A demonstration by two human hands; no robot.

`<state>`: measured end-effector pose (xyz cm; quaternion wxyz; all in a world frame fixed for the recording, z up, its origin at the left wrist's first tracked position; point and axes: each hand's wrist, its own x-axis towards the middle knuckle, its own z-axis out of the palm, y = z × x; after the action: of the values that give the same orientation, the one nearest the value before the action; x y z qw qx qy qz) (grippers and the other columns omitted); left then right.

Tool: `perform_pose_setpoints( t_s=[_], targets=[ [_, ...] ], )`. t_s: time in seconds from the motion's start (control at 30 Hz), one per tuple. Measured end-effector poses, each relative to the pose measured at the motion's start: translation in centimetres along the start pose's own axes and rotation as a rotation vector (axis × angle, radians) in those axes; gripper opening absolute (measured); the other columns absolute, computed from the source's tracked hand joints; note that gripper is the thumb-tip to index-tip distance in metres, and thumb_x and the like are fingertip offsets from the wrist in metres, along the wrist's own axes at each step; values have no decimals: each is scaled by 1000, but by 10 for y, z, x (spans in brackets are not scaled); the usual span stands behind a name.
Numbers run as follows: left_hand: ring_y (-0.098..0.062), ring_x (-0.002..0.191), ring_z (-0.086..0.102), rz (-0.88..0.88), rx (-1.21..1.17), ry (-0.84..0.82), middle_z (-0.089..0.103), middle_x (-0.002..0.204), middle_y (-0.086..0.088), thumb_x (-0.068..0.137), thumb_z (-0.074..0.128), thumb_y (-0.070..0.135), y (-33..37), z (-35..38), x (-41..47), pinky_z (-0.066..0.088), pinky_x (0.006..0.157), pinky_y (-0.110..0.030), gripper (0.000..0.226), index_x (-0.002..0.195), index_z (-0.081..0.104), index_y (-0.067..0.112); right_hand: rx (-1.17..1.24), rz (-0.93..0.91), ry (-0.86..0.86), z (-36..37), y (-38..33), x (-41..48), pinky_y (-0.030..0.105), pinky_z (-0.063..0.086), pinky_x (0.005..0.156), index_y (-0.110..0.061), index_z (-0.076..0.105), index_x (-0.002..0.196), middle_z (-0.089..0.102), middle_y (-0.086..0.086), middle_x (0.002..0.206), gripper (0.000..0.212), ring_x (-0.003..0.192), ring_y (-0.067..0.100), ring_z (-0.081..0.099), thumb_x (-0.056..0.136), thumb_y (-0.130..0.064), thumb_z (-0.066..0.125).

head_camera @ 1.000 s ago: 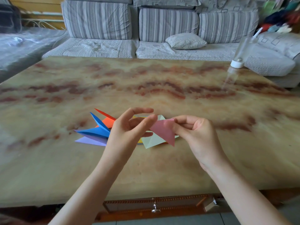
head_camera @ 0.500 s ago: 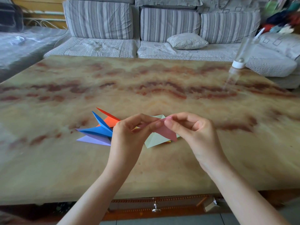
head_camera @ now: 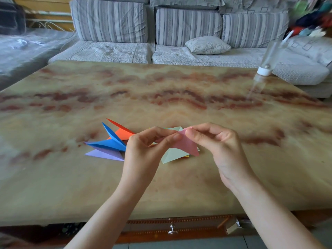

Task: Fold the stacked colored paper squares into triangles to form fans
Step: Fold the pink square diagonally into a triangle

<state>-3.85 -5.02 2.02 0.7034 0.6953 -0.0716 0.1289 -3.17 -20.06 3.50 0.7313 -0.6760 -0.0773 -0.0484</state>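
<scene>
Both hands pinch the folded pink paper triangle (head_camera: 185, 145) above the marbled table (head_camera: 179, 90): left hand (head_camera: 143, 151) and right hand (head_camera: 219, 146) (fingertips nearly meeting) at its upper edge, its tip hanging below.

A marbled tan and red table (head_camera: 179, 90) fronts a grey striped sofa (head_camera: 143, 24) holding a loose cushion (head_camera: 207, 45).

Single head view, looking forward and down over table (head_camera: 179, 186), close above it; sofa (head_camera: 136, 49) beyond.
</scene>
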Motion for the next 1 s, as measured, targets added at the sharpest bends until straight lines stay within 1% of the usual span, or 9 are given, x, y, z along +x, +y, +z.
perform_pose_setpoints(
  t_s=[0.07, 0.17, 0.27, 0.43, 0.57, 0.63, 0.73, 0.87, 1.0],
  targets=[
    [-7, 72, 66, -9, -14, 8, 74, 74, 5, 77, 73, 8, -1, -1, 0, 48, 70, -14, 10, 72, 74, 17, 13, 43, -13, 0, 0, 0, 12, 48, 68, -9, 76, 81, 75, 4, 79, 15, 74, 7, 65, 71, -19, 71],
    [-9, 73, 66, -13, -9, 19, 74, 74, 5, 77, 72, 7, -2, -3, 0, 51, 74, -18, 13, 72, 74, 19, 28, 52, 18, -1, 0, 0, 15, 50, 67, -12, 74, 79, 74, 1, 76, 13, 70, 8, 66, 69, -19, 73],
    [-8, 73, 65, -26, -10, 26, 74, 73, 5, 77, 73, 7, -3, -2, -1, 51, 73, -17, 14, 71, 74, 20, 4, 32, 51, -2, 1, 1, 15, 49, 65, -10, 74, 76, 73, 1, 71, 2, 66, 8, 65, 75, -11, 73],
    [-7, 72, 65, -42, -14, 25, 74, 72, 5, 78, 72, 6, -3, 1, -1, 51, 72, -16, 14, 72, 73, 17, -99, -15, 55, -1, 4, 1, 16, 49, 66, -11, 74, 76, 73, 0, 71, 8, 67, 8, 63, 82, -9, 69],
    [-6, 71, 65, -75, -60, 35, 74, 73, 3, 78, 71, 5, -2, 2, -1, 49, 69, -14, 10, 72, 73, 13, -74, 47, 52, -2, 4, 1, 16, 50, 62, -10, 74, 79, 72, 0, 68, 4, 62, 8, 63, 81, -13, 71],
    [-8, 73, 66, -94, -91, 49, 75, 75, -1, 78, 71, 6, -3, 0, -1, 51, 71, -17, 8, 73, 73, 11, -66, 91, 30, -3, 4, 1, 14, 48, 59, -8, 73, 81, 72, 1, 68, 5, 59, 7, 62, 79, -13, 72],
    [-11, 74, 66, -98, -86, 56, 75, 76, -3, 78, 71, 9, -3, -2, 0, 52, 74, -21, 8, 71, 73, 13, -103, 74, 20, -4, 5, 0, 14, 47, 59, -7, 73, 79, 71, 7, 69, 5, 59, 9, 61, 80, -11, 71],
    [-10, 73, 66, -98, -82, 60, 75, 78, -6, 78, 71, 8, -4, 0, -1, 52, 73, -19, 4, 75, 72, 8, -151, 41, 16, -5, 7, 1, 17, 48, 62, -7, 74, 78, 73, 14, 73, 7, 62, 13, 61, 82, -10, 70],
    [-9, 72, 65, -94, -59, 75, 74, 76, -3, 79, 71, 8, -4, -1, -2, 50, 70, -17, 9, 71, 72, 12, -148, 71, -1, -5, 8, 2, 18, 49, 62, -8, 74, 77, 72, 9, 70, 7, 61, 12, 62, 82, -10, 70]
  ],
)
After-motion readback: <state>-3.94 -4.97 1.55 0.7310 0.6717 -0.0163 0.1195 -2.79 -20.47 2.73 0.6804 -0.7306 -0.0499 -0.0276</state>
